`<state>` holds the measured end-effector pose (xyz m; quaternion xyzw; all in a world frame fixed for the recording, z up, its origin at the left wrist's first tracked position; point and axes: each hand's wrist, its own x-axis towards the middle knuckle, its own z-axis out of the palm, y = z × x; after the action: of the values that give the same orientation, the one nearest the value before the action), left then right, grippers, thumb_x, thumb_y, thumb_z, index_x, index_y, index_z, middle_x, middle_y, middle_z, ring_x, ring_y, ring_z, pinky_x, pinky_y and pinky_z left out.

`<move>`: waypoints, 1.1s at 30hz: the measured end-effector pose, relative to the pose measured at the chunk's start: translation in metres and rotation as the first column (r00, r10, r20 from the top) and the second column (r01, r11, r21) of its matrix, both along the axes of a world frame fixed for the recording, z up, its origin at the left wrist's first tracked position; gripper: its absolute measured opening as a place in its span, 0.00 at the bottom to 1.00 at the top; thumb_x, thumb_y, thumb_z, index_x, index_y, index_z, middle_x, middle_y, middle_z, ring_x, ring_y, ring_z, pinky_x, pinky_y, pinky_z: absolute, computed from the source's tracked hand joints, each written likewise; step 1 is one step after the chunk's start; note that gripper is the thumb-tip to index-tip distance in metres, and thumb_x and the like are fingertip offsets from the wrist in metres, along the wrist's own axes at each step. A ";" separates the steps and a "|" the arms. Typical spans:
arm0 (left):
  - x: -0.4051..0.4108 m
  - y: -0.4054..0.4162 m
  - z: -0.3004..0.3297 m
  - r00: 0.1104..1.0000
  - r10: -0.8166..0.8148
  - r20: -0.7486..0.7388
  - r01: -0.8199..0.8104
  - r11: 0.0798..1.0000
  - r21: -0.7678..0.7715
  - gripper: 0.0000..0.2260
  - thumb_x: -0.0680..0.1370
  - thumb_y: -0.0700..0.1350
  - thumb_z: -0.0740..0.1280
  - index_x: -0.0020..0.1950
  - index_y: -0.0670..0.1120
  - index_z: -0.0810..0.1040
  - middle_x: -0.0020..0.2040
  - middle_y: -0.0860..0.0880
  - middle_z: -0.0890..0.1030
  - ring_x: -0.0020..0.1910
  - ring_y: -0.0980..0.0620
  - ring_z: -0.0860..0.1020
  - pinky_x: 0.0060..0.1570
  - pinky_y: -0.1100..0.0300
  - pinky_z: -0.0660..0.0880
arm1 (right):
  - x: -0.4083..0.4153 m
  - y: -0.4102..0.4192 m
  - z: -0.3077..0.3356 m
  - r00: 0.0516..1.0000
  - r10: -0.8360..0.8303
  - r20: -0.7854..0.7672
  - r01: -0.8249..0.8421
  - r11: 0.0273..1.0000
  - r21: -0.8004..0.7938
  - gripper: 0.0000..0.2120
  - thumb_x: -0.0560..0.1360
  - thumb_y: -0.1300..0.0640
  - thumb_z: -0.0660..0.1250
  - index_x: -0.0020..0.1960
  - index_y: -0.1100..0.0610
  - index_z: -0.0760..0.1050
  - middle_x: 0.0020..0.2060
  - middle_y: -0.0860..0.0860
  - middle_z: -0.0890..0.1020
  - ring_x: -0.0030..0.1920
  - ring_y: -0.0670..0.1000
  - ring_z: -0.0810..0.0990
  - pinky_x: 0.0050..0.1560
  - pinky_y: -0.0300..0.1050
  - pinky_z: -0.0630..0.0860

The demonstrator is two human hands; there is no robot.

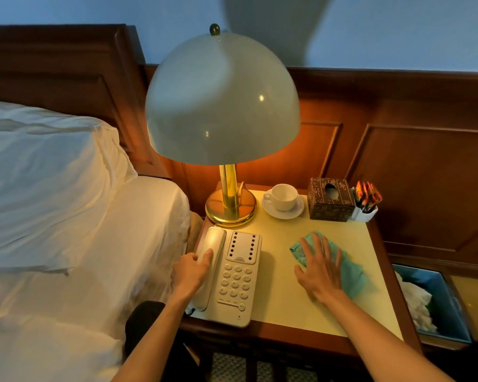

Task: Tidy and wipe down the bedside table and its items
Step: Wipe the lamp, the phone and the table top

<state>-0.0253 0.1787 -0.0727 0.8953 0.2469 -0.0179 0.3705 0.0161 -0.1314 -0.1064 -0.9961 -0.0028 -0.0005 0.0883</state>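
The bedside table has a pale yellow top with a wooden rim. A teal cloth lies flat on its right half, and my right hand presses on it with fingers spread straight. At the left edge sits a cream telephone. My left hand rests on its handset, with the thumb lying along the top of the handset; the other fingers are hidden on the far side.
A lit lamp with a brass base stands at the back left. Behind the cloth are a white cup on a saucer, a dark tissue box and a sachet holder. Bed and pillow lie left; a bin sits right.
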 end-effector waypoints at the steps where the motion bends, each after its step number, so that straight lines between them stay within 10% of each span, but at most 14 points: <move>1: -0.003 0.000 -0.001 0.999 0.011 0.045 -0.013 0.999 0.040 0.21 0.76 0.63 0.64 0.49 0.45 0.79 0.44 0.49 0.81 0.40 0.52 0.77 0.35 0.60 0.71 | -0.003 -0.014 -0.008 0.998 0.005 -0.061 -0.007 1.000 -0.026 0.33 0.77 0.40 0.59 0.78 0.46 0.53 0.78 0.52 0.53 0.78 0.56 0.49 0.74 0.61 0.47; 5: -0.012 -0.003 -0.001 0.986 -0.029 0.166 0.006 0.991 0.137 0.25 0.67 0.66 0.72 0.54 0.51 0.75 0.49 0.52 0.76 0.45 0.53 0.77 0.36 0.61 0.73 | -0.012 -0.032 -0.020 0.999 0.040 0.006 -0.040 0.997 -0.068 0.27 0.74 0.47 0.69 0.71 0.53 0.70 0.69 0.56 0.73 0.65 0.60 0.72 0.59 0.62 0.73; 10: -0.018 0.000 -0.003 0.991 -0.075 0.113 0.064 0.993 0.099 0.30 0.62 0.60 0.78 0.57 0.48 0.75 0.51 0.50 0.78 0.48 0.52 0.79 0.44 0.57 0.80 | -0.006 -0.022 0.005 0.992 -0.076 0.100 0.063 0.990 0.129 0.09 0.80 0.56 0.62 0.54 0.58 0.79 0.49 0.58 0.83 0.48 0.60 0.79 0.45 0.52 0.76; 14: -0.025 -0.001 0.014 0.962 -0.070 0.265 0.070 0.998 0.010 0.28 0.62 0.61 0.77 0.54 0.50 0.72 0.47 0.53 0.78 0.44 0.54 0.81 0.38 0.65 0.78 | -0.005 0.007 0.055 0.912 -0.389 -0.132 0.345 0.549 0.762 0.15 0.82 0.52 0.57 0.48 0.60 0.78 0.48 0.61 0.82 0.43 0.57 0.76 0.44 0.48 0.71; 18: -0.037 -0.013 0.047 0.904 -0.172 0.392 0.229 0.968 -0.102 0.30 0.62 0.67 0.73 0.57 0.56 0.68 0.48 0.55 0.79 0.39 0.56 0.82 0.34 0.64 0.81 | -0.029 0.061 0.106 0.931 -0.362 0.043 0.099 0.366 0.925 0.10 0.82 0.53 0.58 0.51 0.56 0.76 0.45 0.57 0.83 0.39 0.45 0.81 0.37 0.40 0.76; 21: -0.044 -0.030 0.072 0.855 -0.257 0.451 0.366 0.914 -0.173 0.26 0.67 0.53 0.78 0.59 0.57 0.68 0.49 0.54 0.79 0.42 0.58 0.83 0.35 0.63 0.81 | -0.055 0.107 0.125 0.898 0.049 0.437 -0.399 0.512 0.761 0.12 0.80 0.58 0.62 0.64 0.53 0.73 0.57 0.54 0.81 0.56 0.38 0.79 0.52 0.33 0.77; 23: -0.046 -0.035 0.084 0.825 -0.292 0.483 0.415 0.894 -0.169 0.27 0.68 0.44 0.78 0.62 0.53 0.69 0.50 0.56 0.79 0.47 0.60 0.81 0.40 0.67 0.79 | -0.055 0.121 0.118 0.773 0.356 0.525 -0.599 0.682 0.420 0.21 0.81 0.49 0.59 0.72 0.51 0.67 0.71 0.52 0.71 0.73 0.49 0.66 0.70 0.47 0.67; 27: -0.049 -0.030 0.097 0.774 -0.488 0.404 0.492 0.865 0.103 0.26 0.62 0.57 0.78 0.56 0.51 0.74 0.46 0.58 0.77 0.41 0.55 0.79 0.35 0.67 0.78 | -0.026 0.104 0.133 0.737 0.393 0.550 -0.532 0.839 0.112 0.27 0.81 0.37 0.48 0.68 0.51 0.73 0.66 0.52 0.76 0.66 0.58 0.73 0.65 0.58 0.67; 33: -0.033 -0.045 0.119 0.749 -0.481 0.455 0.496 0.863 0.096 0.28 0.62 0.59 0.73 0.58 0.51 0.72 0.49 0.58 0.78 0.47 0.59 0.79 0.47 0.67 0.78 | -0.035 0.114 0.145 0.586 0.511 0.629 -0.704 0.705 0.084 0.22 0.83 0.45 0.49 0.70 0.51 0.71 0.70 0.50 0.73 0.75 0.53 0.63 0.77 0.57 0.50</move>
<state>-0.0588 0.1339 0.0468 0.9002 -0.0920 0.0967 0.4146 -0.0189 -0.0177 0.0388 -0.8562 -0.3740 -0.2632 0.2405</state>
